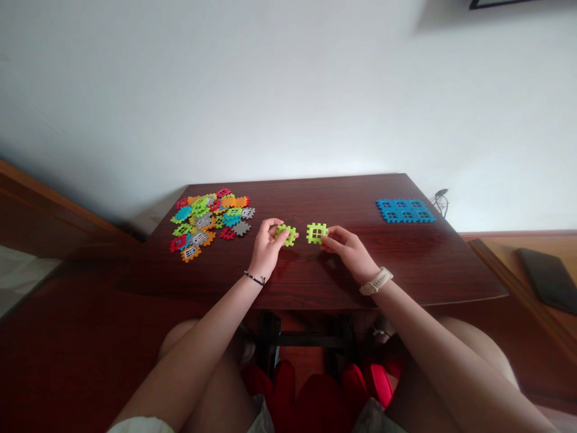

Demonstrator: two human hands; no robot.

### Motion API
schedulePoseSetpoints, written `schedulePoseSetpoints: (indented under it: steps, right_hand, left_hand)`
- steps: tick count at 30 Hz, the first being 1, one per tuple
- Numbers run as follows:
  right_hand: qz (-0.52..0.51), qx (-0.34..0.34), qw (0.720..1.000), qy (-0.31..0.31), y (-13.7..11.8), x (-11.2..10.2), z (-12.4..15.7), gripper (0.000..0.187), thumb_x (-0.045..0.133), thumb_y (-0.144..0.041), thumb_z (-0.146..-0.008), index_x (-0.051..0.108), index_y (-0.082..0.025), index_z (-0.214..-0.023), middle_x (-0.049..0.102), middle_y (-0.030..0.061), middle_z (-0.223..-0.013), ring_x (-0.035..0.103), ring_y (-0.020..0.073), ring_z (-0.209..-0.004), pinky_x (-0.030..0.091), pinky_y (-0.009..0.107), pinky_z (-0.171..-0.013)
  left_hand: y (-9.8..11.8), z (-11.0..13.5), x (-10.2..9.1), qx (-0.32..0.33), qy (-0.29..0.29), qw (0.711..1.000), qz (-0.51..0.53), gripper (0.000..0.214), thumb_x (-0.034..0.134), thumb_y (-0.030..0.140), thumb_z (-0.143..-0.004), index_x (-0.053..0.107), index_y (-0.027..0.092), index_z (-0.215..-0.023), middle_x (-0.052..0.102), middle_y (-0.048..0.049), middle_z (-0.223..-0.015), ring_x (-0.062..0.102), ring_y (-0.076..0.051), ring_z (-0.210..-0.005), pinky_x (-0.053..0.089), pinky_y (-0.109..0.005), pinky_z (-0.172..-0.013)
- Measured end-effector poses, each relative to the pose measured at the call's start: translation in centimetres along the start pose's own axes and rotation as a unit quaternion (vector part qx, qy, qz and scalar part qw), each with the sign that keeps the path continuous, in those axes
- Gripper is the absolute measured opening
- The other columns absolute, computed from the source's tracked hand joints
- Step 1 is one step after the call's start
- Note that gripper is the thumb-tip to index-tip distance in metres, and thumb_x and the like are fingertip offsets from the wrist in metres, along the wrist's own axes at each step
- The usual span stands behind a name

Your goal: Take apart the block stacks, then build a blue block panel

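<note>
Over the middle of the dark wooden table, my left hand (267, 248) pinches a lime-green interlocking tile (287, 235) with notched edges; my thumb lies across its face and hides part of it. Opposite it, my right hand (345, 248) grips the right edge of a lime-green window tile (317, 233), which has a cross-barred opening. A small gap separates the two tiles. Both are held up in front of me, closer to each other than to anything else.
On the left of the table (293, 279) is a loose pile of coloured notched tiles (210, 219), some overlapping. A blue joined panel of window tiles (406, 211) lies at the right. Behind the table rises a pale wall (288, 90).
</note>
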State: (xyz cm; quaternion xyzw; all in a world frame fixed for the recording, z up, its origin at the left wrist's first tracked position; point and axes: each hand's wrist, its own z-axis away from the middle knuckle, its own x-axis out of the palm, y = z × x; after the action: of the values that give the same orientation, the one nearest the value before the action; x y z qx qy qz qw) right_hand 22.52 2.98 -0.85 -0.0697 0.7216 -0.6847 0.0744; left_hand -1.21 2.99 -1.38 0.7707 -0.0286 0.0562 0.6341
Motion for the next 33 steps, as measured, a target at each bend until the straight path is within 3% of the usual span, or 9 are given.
schedulePoseSetpoints:
  steps: [5,10,33]
  right_hand:
    - [-0.019,-0.006,1.0,-0.006,0.0,0.8,0.0,0.042,0.083,-0.061,-0.085,0.068,-0.023,-0.097,0.072,0.002,-0.093,0.069,0.0193,-0.083,0.057,0.035,-0.081]
    - [-0.017,-0.008,1.0,-0.009,0.1,1.2,0.1,0.041,0.083,-0.059,-0.086,0.069,-0.022,-0.096,0.071,0.002,-0.094,0.067,0.0188,-0.083,0.054,0.033,-0.078]
    - [-0.032,0.001,0.999,-0.006,0.1,1.2,0.2,0.043,0.086,-0.061,-0.083,0.073,-0.022,-0.097,0.072,0.0028,-0.095,0.065,0.0194,-0.082,0.053,0.035,-0.079]
  left_hand:
    - [0.3,0.0,0.5,-0.059,0.049,0.997,0.019,0.052,0.091,0.047,-0.079,0.054,0.023,-0.106,0.075,-0.0034,-0.101,0.078,-0.018,-0.091,0.063,-0.029,-0.077]
    - [0.4,0.1,0.7,-0.077,0.063,0.995,0.03,0.056,0.095,0.048,-0.074,0.054,0.023,-0.104,0.075,-0.0025,-0.098,0.075,-0.017,-0.089,0.063,-0.027,-0.074]
    - [0.6,0.4,1.2,-0.089,0.038,0.995,0.039,0.059,0.097,0.05,-0.071,0.053,0.023,-0.1,0.075,-0.0014,-0.089,0.076,-0.018,-0.084,0.061,-0.029,-0.075]
